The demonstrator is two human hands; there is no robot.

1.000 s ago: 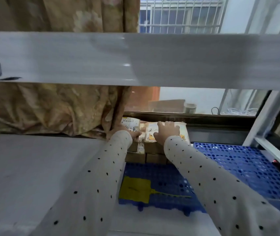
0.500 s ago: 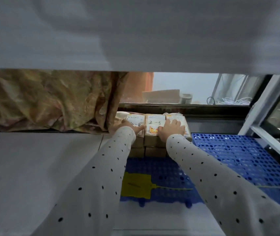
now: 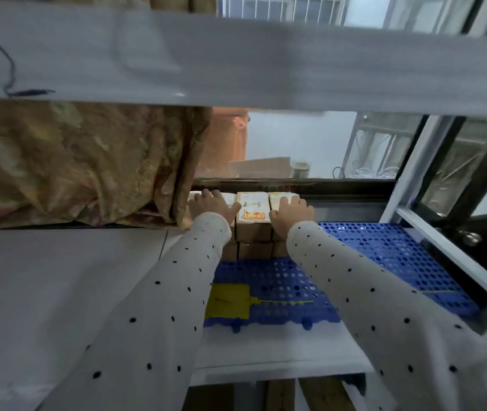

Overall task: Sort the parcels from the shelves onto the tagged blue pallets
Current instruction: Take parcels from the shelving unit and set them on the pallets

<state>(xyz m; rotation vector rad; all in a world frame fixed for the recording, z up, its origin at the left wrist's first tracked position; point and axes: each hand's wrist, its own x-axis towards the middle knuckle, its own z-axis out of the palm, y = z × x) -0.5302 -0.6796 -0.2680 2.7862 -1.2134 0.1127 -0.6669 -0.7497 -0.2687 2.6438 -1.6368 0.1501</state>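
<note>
Small brown parcels with white labels stand stacked in two layers at the far end of a blue pallet (image 3: 278, 280). The middle top parcel (image 3: 252, 216) shows a handwritten label. My left hand (image 3: 211, 204) lies flat on the left top parcel (image 3: 230, 200), fingers spread. My right hand (image 3: 291, 212) rests with straight fingers on the right top parcel (image 3: 281, 198). A yellow tag (image 3: 229, 302) is tied to the pallet's near left corner. A second blue pallet (image 3: 390, 256) lies to the right.
A white shelf beam (image 3: 266, 63) crosses overhead. A patterned curtain (image 3: 73, 161) hangs at the left, touching the stack. A white floor or board (image 3: 43, 292) lies left of the pallet. A window sill (image 3: 295, 183) runs behind the parcels and a metal door frame (image 3: 432, 226) stands right.
Both hands have slid outward from the middle parcel onto the outer top parcels. The view has tilted upward, and the shelf beam sits higher in the frame.
</note>
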